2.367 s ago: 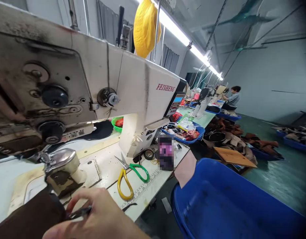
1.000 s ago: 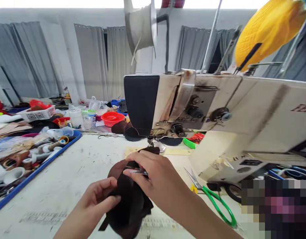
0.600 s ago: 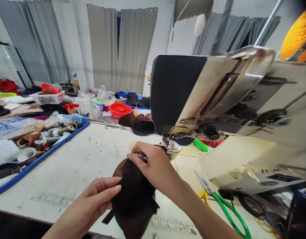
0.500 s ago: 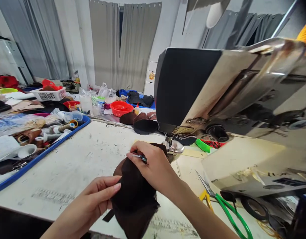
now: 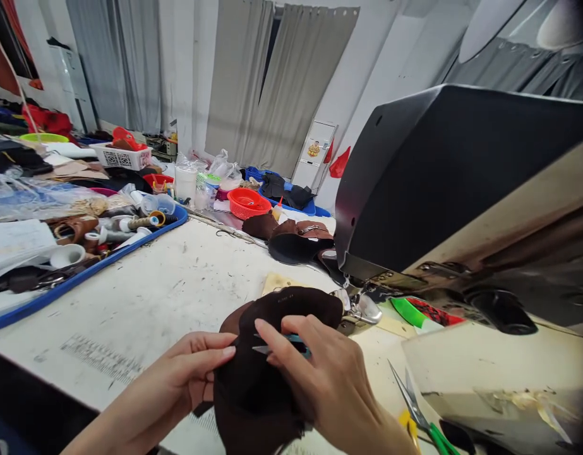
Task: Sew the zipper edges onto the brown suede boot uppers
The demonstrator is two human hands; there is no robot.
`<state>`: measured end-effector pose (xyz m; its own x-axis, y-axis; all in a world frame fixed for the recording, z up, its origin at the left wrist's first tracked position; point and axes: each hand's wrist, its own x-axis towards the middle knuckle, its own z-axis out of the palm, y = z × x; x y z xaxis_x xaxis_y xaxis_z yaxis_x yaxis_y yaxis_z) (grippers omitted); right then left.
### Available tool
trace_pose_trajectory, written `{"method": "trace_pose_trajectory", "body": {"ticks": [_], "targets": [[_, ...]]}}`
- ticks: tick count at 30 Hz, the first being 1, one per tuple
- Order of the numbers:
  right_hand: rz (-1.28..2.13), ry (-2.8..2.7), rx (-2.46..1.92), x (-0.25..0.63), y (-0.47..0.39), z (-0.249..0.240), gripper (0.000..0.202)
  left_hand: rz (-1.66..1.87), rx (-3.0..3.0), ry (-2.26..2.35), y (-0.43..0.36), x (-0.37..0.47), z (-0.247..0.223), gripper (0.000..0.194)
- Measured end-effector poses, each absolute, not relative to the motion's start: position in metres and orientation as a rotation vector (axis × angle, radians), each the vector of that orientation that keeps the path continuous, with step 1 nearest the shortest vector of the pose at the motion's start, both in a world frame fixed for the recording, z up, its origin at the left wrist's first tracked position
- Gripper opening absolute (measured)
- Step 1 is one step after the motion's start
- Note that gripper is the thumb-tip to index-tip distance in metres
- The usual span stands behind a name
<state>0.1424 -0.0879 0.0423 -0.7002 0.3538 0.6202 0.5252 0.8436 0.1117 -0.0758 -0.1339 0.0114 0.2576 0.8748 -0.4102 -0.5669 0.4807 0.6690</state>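
Observation:
A dark brown, curved leather-like piece (image 5: 253,392) hangs in front of me, its upper part reaching to the sewing machine's presser foot. My left hand (image 5: 184,373) pinches its left edge between thumb and fingers. Over the piece, my right hand (image 5: 326,373) is closed around small blue thread snips (image 5: 295,341). The snips' pointed blades face left, a little apart, close to my left fingertips. Whether the blades touch the piece I cannot tell. The palm hides most of the snips' handles.
The sewing machine (image 5: 443,189) fills the right side. Green-handled scissors (image 5: 414,404) lie by my right forearm. A blue-rimmed tray (image 5: 106,262) with thread spools stands left. Behind are a red basket (image 5: 248,203) and brown shoe-like pieces (image 5: 298,243) on the white table (image 5: 177,278).
My right hand has come down and toward me from the piece's upper edge, and the snips' blades now show. My left hand keeps its pinch. The view has turned to the left.

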Motion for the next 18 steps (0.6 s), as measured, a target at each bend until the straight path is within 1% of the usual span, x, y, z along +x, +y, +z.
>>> {"method": "trace_pose_trajectory", "body": {"ticks": [2,5,10,14,18], "targets": [[-0.407,-2.383,-0.591,0.141,-0.087,0.041,0.024,1.027,0.397,0.882,-0.134,-0.076,0.009,0.036],[-0.356,-2.345,-0.563,0.139,-0.085,0.039,0.018,1.025,0.392,0.883,-0.133,-0.075,0.009,0.037],[-0.318,-2.331,-0.568,0.139,-0.083,0.037,0.019,1.025,0.407,0.901,-0.133,-0.074,0.008,0.038],[-0.300,-2.300,-0.565,0.138,-0.083,0.035,0.018,1.023,0.410,0.961,-0.135,-0.075,0.001,0.044],[-0.377,-2.282,-0.560,0.135,-0.083,0.031,0.020,1.031,0.418,1.001,-0.137,-0.072,0.002,0.051]]}}
